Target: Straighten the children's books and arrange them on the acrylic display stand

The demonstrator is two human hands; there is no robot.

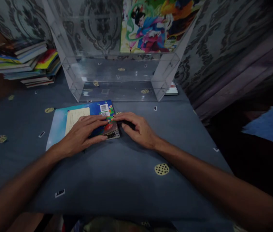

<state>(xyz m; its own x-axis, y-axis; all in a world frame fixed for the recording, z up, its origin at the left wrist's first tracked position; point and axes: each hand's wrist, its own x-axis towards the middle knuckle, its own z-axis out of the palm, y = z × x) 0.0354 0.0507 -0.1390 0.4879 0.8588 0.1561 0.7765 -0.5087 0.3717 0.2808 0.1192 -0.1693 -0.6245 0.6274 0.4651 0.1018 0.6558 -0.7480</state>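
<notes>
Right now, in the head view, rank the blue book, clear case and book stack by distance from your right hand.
1. Blue book, touching the right hand, on its left.
2. Clear case, just ahead.
3. Book stack, far back left.

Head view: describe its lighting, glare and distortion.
Head view: dim, with corners darkening to near black; wide-lens bending stretches the frame edges; pale glare on the clear case floor; left hand, right hand and book look fairly sharp; a pixelated patch sits beside the case.
</notes>
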